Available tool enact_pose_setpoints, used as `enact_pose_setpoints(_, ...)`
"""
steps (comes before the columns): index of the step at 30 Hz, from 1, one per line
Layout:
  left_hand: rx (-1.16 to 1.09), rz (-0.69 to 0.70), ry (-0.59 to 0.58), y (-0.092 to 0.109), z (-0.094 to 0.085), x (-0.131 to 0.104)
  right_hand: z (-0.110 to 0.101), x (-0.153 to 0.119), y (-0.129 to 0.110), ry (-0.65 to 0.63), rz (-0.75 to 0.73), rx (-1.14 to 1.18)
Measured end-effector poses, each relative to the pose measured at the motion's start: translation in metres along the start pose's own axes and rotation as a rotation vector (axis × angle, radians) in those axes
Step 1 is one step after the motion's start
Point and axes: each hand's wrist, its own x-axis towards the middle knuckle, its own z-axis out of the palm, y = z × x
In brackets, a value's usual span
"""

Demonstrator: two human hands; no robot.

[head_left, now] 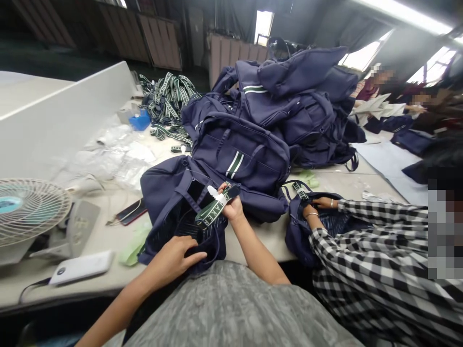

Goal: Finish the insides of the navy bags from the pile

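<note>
A navy bag [162, 188] lies open at the table's front edge, its dark printed lining showing. My left hand [179, 258] rests at the bag's near opening, thumb and fingers apart, with nothing visible in it. Above the opening, my right hand [231, 205] grips a folded green and white lettered strap [211, 210] that has a white tag [216, 193] on it. Just behind stands another navy bag [246, 154] with a green and white stripe, part of a large heap of navy bags [289, 96].
Lettered straps [170, 99] are piled at the back left, near a blue box [139, 119] and clear plastic wrappers [108, 154]. A fan [32, 212], a phone [132, 212] and a white device [82, 268] sit left. A person in a checked sleeve [379, 209] handles another bag at right.
</note>
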Motion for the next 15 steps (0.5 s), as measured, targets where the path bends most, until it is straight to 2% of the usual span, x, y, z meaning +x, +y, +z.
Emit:
enact_pose_setpoints(3,-0.135,-0.023,0.079,-0.004,-0.005,-0.006,0.0,-0.003,0.002,-0.004,0.004,0.0)
enact_pose_setpoints(7,-0.301,-0.18,0.318,-0.004,-0.008,-0.011,0.004,-0.005,0.007,-0.021,-0.018,0.082)
enact_pose_setpoints(9,-0.255,-0.159,0.411,-0.004,-0.008,-0.013,0.005,-0.003,0.007,-0.051,-0.044,0.098)
enact_pose_setpoints(12,-0.055,-0.011,0.552,-0.004,-0.007,-0.013,0.006,0.0,0.004,-0.086,-0.073,0.09)
enact_pose_setpoints(15,0.028,-0.017,0.729,-0.001,0.001,-0.006,0.006,0.002,0.001,-0.096,-0.059,0.153)
